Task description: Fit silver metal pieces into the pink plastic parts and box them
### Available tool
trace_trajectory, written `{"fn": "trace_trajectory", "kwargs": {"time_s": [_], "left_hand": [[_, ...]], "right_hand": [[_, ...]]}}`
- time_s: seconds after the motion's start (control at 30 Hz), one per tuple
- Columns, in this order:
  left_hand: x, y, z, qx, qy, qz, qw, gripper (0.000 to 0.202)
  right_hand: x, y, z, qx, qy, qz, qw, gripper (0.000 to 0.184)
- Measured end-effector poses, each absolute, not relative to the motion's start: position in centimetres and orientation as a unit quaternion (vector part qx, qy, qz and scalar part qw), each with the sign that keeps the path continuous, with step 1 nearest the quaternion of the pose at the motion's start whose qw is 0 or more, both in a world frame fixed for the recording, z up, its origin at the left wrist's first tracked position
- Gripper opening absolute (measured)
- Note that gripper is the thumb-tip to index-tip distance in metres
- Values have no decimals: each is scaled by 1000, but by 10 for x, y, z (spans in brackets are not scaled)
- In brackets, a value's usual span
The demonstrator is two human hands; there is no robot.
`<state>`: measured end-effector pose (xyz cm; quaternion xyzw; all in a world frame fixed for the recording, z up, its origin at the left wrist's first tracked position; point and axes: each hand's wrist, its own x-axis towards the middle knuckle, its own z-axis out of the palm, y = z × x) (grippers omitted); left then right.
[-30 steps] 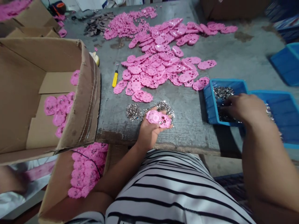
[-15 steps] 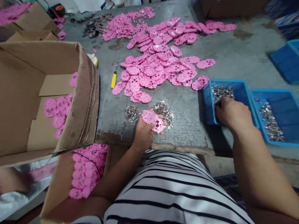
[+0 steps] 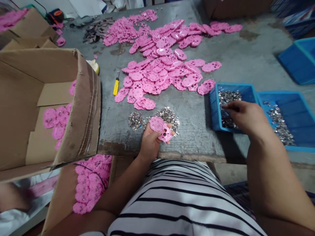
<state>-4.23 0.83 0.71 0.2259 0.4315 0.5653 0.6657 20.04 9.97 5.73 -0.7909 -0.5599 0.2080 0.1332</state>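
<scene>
Grey worktop [image 3: 194, 134], left hand [image 3: 150, 143] gripping a pink plate [image 3: 157, 124] mid-frame, right hand [image 3: 249, 119] probably picking metal bits [image 3: 230, 95] at right, neat pinch needed, can't tell its hold.

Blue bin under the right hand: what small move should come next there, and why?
Probably lift the right hand with one of the metal pieces clear of the blue bin. Its fingers are over those pieces, and the left hand holds a pink plate ready above the table; whether the right fingers grip anything is too small to tell.
</scene>
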Motion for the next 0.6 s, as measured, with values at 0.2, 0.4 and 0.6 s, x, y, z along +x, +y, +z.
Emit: {"fn": "trace_trajectory", "kwargs": {"time_s": [0.2,0.4,0.6], "left_hand": [[-33,10,11,239,431,540,682,43],[-20,15,17,272,468,505,673,45],[-11,21,20,258,505,495,658,43]], "right_hand": [[188,90,55,-694,-490,379,366,13],[167,70,40,-485,-569,537,389,22],[147,56,30,-424,-749,381,338,18]]}}
